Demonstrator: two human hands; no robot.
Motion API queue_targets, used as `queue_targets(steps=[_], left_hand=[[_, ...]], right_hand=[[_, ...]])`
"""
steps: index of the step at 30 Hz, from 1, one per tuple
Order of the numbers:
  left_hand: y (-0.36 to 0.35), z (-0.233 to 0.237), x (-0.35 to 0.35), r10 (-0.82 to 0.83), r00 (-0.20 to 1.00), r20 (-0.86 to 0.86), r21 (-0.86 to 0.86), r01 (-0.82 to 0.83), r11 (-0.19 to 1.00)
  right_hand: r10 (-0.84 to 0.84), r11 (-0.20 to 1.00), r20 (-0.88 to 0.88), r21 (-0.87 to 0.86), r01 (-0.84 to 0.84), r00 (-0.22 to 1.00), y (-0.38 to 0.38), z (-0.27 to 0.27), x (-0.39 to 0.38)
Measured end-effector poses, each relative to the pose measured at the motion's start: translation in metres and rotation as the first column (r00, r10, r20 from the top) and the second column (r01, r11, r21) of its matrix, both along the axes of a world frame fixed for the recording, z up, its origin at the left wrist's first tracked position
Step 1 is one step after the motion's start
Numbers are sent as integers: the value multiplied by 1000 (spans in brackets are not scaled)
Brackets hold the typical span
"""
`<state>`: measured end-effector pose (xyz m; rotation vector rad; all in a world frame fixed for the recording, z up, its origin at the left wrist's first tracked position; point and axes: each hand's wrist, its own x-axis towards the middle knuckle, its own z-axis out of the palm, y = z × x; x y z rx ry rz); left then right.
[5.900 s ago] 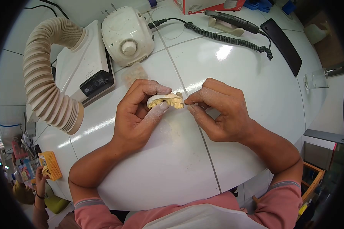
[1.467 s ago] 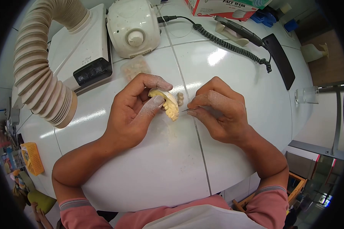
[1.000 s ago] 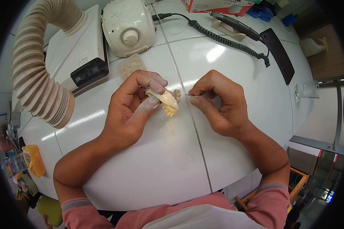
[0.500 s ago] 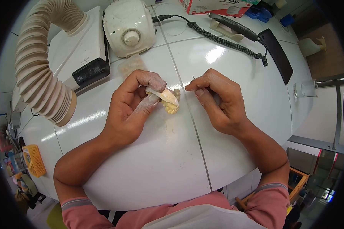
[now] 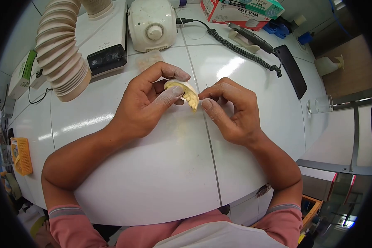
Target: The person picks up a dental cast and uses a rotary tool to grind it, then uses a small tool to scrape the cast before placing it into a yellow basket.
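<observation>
Now the left hand (image 5: 146, 103) pinches the plaster tooth model (image 5: 185, 90) just above the desk (image 5: 161, 165), tooth row slanting down-right toward the right hand (image 5: 231, 111), whose thumb and forefinger press together right at its lower end; what they nip is too small to tell.

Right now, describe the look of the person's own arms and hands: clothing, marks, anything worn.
Both arms wear pink sleeves with a grey-banded cuff, stopping above the elbows, so the forearms are bare. The left hand and right hand are ungloved, with no ring or watch in view; pale powdery dust coats the fingers.
</observation>
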<state>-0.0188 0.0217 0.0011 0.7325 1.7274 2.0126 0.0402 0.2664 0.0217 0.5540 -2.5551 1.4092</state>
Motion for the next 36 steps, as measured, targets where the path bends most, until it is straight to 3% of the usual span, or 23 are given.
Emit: queue_targets(steps=[4,10,13,17,28,36], left_hand=[[1,0,1,-24,999,43,56,21,998],[-2,-4,-4,-25,997,-72,-10,24,1000],[-2,2,-3,-36,999,11,-37,36,999],[-2,-5,-4,-46,997,-67,12,46,999],[-1,-5,-7,-102,995,-4,114,101,988],[-2,-3,1,-102,995,15,71,100,992]], right_hand=[[51,998,-47,44,-49,998,-4,1,4],[66,997,-114,52,-60,991,-6,0,3],[74,996,-176,69,-62,982,-7,-2,2],[51,996,-233,79,-34,971,-7,-3,3],[-9,997,-243,75,28,970,-6,0,5],[23,998,-229,57,-10,973,3,3,-1]])
